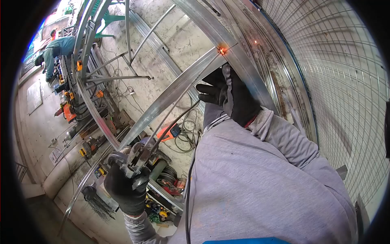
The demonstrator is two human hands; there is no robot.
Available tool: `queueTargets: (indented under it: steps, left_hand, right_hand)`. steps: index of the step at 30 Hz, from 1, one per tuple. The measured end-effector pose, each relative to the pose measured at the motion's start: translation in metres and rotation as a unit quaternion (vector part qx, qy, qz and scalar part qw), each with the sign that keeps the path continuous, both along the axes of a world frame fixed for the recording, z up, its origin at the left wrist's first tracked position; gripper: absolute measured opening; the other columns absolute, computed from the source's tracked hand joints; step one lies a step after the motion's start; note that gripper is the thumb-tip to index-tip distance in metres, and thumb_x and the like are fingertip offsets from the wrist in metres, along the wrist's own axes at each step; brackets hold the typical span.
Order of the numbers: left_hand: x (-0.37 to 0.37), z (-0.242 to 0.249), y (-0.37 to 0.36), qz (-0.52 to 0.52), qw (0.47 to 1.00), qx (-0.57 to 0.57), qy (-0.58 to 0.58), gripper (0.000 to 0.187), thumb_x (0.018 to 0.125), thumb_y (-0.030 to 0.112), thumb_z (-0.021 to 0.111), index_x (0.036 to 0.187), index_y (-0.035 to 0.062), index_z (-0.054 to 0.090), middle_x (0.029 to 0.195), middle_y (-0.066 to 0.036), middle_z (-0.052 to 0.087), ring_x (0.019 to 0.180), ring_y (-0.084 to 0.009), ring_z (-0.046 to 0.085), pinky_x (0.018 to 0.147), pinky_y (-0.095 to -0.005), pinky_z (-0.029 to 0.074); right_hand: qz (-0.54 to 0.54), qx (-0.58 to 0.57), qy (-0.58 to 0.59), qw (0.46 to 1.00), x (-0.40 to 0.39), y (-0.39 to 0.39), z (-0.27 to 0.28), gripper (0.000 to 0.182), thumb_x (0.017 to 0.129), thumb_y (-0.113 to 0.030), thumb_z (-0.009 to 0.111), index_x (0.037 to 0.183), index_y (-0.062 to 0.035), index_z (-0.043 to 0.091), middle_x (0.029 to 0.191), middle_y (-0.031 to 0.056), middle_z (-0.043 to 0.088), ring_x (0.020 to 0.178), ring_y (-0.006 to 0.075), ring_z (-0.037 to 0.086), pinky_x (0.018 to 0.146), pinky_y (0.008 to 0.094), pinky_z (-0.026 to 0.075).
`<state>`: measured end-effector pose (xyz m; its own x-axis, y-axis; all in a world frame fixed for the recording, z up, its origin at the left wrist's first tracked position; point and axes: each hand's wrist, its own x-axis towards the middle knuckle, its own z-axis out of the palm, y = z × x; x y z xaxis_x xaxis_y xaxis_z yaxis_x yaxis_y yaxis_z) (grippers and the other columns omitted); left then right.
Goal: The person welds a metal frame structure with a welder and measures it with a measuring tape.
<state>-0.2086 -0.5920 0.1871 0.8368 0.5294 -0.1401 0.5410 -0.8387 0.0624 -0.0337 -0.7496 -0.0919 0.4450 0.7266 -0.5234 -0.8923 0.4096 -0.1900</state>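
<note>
My left hand (125, 189), in a black glove, closes round a welding electrode holder (140, 158) at lower left. From the holder a long thin welding rod (178, 97) slants up to an orange, sparking spot (222, 50), where two flat metal bars meet. One is the long slanting bar (170, 87); the other is the wide bar (252, 73) on the right. Just below this joint my right hand (239, 95), gloved too, grips the metal frame, its fingers partly hidden. A dark cable (178, 118) runs between the holder and the right hand's fingers.
A wire mesh panel (333, 73) stands along the right, with long metal strips beside it. An orange tool (168, 132) and coiled cables lie on the floor. At far left a person (61, 49) bends over near tools. A green chair (107, 20) stands behind the frame.
</note>
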Motion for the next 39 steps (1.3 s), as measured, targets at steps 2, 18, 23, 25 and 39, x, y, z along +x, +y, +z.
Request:
queueTargets:
  steps: [2,18,23,25,39]
  left_hand:
    - [0.004,-0.005,-0.004,0.020,0.999,-0.021,-0.018,0.057,0.085,0.045,0.084,0.108,-0.0037,0.066,0.091,-0.014,0.072,0.079,-0.0294,0.074,0.072,-0.0362,0.056]
    - [0.001,-0.009,-0.003,0.000,0.999,-0.009,-0.034,0.046,0.082,0.036,0.086,0.103,-0.0009,0.067,0.083,-0.013,0.071,0.070,-0.0281,0.072,0.066,-0.0367,0.054]
    - [0.002,-0.008,-0.004,0.006,0.999,-0.017,-0.027,0.046,0.083,0.035,0.085,0.108,-0.0003,0.068,0.085,-0.013,0.072,0.074,-0.0299,0.074,0.068,-0.0369,0.056]
    - [0.002,-0.007,-0.002,-0.003,1.000,-0.010,-0.007,0.047,0.084,0.035,0.084,0.111,-0.0001,0.069,0.087,-0.013,0.073,0.075,-0.0302,0.075,0.068,-0.0374,0.056]
    - [-0.036,-0.004,0.011,0.112,0.990,-0.090,0.004,0.053,0.113,0.028,0.040,0.153,-0.0067,0.042,0.141,-0.021,0.057,0.103,-0.0170,0.063,0.068,-0.0241,0.053]
  right_hand:
    - [0.003,0.000,0.001,1.000,0.000,0.000,-0.001,0.061,0.106,-0.058,0.049,0.139,-0.0065,0.055,0.126,0.0155,0.065,0.114,0.0309,0.068,0.096,0.0504,0.057]
    - [-0.002,-0.002,0.001,1.000,-0.002,0.000,0.000,0.063,0.105,-0.061,0.049,0.139,-0.0080,0.056,0.124,0.0139,0.067,0.109,0.0296,0.070,0.093,0.0487,0.059]
    - [-0.004,0.001,-0.008,1.000,-0.003,-0.001,-0.002,0.062,0.107,-0.058,0.047,0.139,-0.0066,0.055,0.125,0.0144,0.066,0.111,0.0302,0.069,0.094,0.0503,0.058]
    - [-0.002,0.008,0.020,1.000,-0.003,-0.001,0.000,0.060,0.108,-0.055,0.046,0.140,-0.0051,0.054,0.127,0.0162,0.065,0.115,0.0327,0.068,0.095,0.0512,0.058]
    - [0.008,0.078,-0.014,0.997,-0.012,-0.003,-0.018,0.059,0.107,-0.057,0.048,0.143,-0.0103,0.055,0.139,0.0102,0.063,0.127,0.0308,0.063,0.103,0.0495,0.052]
